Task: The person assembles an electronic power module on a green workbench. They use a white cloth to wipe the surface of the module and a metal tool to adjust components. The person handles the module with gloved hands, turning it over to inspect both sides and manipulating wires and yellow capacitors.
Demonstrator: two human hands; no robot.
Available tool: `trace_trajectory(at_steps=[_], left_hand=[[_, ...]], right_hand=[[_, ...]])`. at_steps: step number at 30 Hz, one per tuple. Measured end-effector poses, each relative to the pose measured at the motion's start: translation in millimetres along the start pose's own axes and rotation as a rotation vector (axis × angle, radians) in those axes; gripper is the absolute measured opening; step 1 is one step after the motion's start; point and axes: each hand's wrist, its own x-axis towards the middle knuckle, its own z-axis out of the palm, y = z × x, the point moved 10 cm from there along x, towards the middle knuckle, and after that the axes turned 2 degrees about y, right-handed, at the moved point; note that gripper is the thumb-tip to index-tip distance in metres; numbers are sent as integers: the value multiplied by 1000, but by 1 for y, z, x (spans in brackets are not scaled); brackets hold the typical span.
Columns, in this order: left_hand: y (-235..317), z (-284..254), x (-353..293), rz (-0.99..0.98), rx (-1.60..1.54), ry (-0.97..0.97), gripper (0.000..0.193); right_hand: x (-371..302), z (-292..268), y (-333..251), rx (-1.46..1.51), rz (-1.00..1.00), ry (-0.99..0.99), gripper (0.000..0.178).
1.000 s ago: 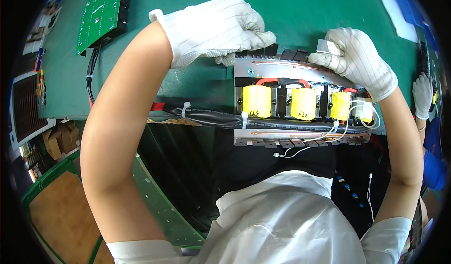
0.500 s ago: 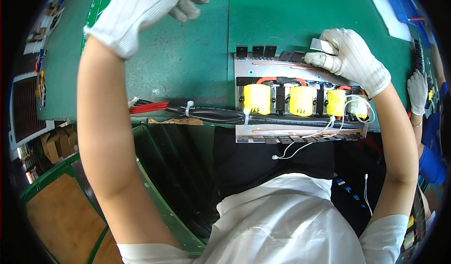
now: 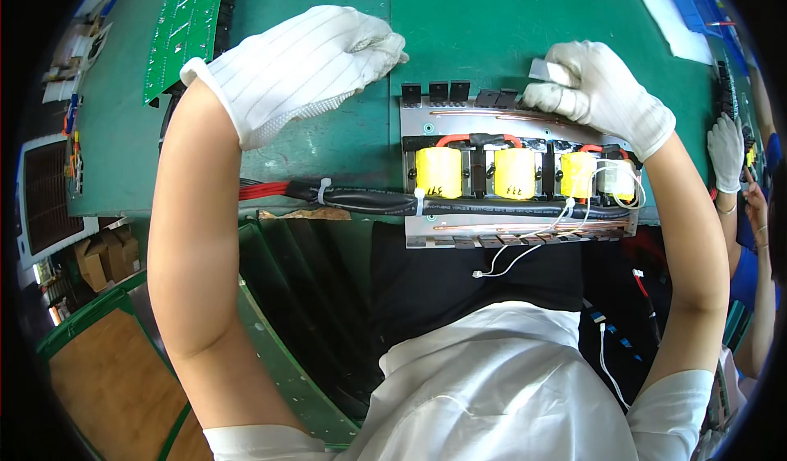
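Observation:
In front of me lies a metal plate assembly (image 3: 459, 123) with yellow-wrapped coils (image 3: 439, 172), red leads and small black tabbed components (image 3: 438, 92) along both long edges. My right hand (image 3: 602, 92), in a white striped glove, is at its far edge. A small flat pale-grey piece (image 3: 539, 70) is pinched there, and the lower fingers rest by the black components. My left hand (image 3: 316, 63), gloved too, hovers left of the plate over the table with fingers curled together. Whatever it may hold is hidden. A thick black-sleeved cable bundle (image 3: 361, 197) runs along the near side.
A green circuit board (image 3: 187, 34) lies at the far left of the green table (image 3: 328, 149). White wires (image 3: 496, 268) hang off the near edge. A blue bin (image 3: 690, 6) stands far right. Another person's gloved hand (image 3: 726, 153) is at the right.
My left hand has come nearer and to the right, its fingers now closed, uncovering the circuit board. My right hand keeps the pale piece and has barely moved. The plate appears slightly farther left.

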Motion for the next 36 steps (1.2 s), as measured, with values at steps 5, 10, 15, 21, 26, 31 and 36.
trace_trajectory(at_steps=[5,10,15,21,26,31,36], left_hand=[[-5,-7,5,-186,-385,175,38],[-3,5,15,-239,-482,143,40],[0,-6,27,-115,-339,209,42],[-14,16,24,-551,-691,-143,36],[-13,15,22,-533,-662,-126,32],[-32,19,15,-616,-782,-58,31],[-22,-7,5,-336,-511,118,34]], right_hand=[[-27,-50,47,439,223,500,48],[-71,-40,112,546,670,454,47],[-102,-12,126,714,773,384,42],[-98,-3,127,741,787,306,38],[-98,-2,132,754,792,297,38],[-97,-4,130,756,807,304,37],[-100,3,144,847,794,296,35]])
